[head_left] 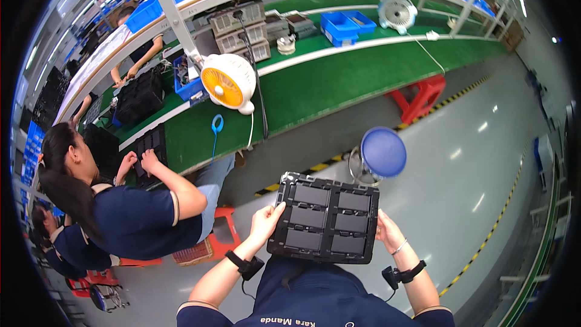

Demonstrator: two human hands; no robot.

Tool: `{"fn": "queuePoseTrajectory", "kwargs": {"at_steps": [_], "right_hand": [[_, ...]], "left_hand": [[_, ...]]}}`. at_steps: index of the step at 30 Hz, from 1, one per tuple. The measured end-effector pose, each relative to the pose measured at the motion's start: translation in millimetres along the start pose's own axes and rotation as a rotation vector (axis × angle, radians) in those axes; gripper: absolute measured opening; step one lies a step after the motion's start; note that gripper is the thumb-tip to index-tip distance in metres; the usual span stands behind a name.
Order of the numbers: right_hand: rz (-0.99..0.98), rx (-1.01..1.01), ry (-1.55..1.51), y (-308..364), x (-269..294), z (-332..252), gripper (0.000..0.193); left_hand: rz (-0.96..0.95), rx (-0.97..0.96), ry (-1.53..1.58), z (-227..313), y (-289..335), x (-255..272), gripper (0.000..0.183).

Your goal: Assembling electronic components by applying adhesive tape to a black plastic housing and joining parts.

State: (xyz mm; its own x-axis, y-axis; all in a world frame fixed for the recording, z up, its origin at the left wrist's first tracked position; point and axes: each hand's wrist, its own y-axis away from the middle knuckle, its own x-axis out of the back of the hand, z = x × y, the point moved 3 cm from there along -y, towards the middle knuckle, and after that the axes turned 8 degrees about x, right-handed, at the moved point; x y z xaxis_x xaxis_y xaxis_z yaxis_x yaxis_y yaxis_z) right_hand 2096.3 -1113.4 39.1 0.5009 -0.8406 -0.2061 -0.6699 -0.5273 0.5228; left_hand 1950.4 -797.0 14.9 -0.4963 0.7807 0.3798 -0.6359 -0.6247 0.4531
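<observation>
A black plastic tray (327, 218) is held level in front of my body, gripped at its two sides. Several flat dark rectangular pieces (307, 216) sit in its pockets, in two columns. My left hand (266, 221) closes on the tray's left edge, the thumb resting on top of the rim. At the opposite edge my right hand (389, 232) grips the side, with its fingers partly hidden under the tray. Each wrist wears a black strapped device, and a thin bracelet (399, 246) circles my right wrist.
Left of me a seated co-worker (145, 212) handles a black tray at the green workbench (327, 91). A white and orange fan (228, 82) stands on it. Ahead are a blue round stool (383, 152) and a red stool (420, 98). Blue bins (340, 26) sit farther back.
</observation>
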Motion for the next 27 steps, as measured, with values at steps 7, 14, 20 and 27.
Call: {"fn": "queuePoseTrajectory", "kwargs": {"at_steps": [7,14,20,27], "right_hand": [[-0.083,-0.02,-0.146,-130.3,16.7,-57.3,0.041],[-0.003,-0.013,-0.017,-257.4,27.2,-162.1,0.047],[-0.106,-0.059,-0.004,-379.8,6.5,-215.3,0.041],[-0.251,-0.305,0.18,-501.4,-34.6,-243.9,0.041]], "left_hand": [[0.01,0.034,0.075,43.1,-127.1,-17.1,0.055],[-0.226,0.268,-0.008,105.6,-232.1,-47.1,0.057],[-0.26,0.465,0.005,106.0,-266.4,-54.6,0.06],[-0.207,0.712,0.232,99.7,-258.8,-79.7,0.061]]}}
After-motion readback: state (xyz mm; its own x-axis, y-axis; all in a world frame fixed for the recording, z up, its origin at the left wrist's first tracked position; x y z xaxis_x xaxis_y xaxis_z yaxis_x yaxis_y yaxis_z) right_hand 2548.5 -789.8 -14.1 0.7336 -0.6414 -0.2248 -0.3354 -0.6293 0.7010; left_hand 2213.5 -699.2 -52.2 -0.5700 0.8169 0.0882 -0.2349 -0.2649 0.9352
